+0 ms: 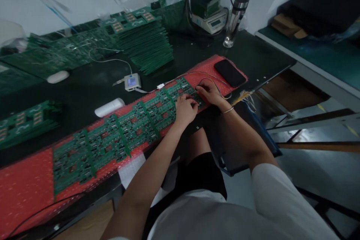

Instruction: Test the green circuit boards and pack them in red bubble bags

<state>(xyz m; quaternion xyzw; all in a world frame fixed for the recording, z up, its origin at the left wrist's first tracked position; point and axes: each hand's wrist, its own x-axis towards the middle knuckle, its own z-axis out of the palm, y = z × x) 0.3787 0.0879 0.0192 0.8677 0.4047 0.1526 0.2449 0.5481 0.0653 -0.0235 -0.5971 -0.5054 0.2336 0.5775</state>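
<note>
A row of green circuit boards [135, 120] lies side by side on red bubble wrap [26, 180]. Over its right end, my right hand [210, 92] has its thumb and fingers pinched together on thin wires [216, 81], whose tips are too small to make out. My left hand [186, 110] rests on the boards just left of it, fingers curled and closed; what they hold, if anything, is hidden. The wires run back to a white connector [160, 86], joined by a flat cable to a small white device with a lit screen [132, 81].
Behind stands a tall stack of green boards [149, 45], with another stack [28, 122] at left. A white roll [109, 107] lies behind the row. A black phone [230, 72] rests on the wrap's right end. Farther back are a scale [210, 22] and a clear bottle [234, 22].
</note>
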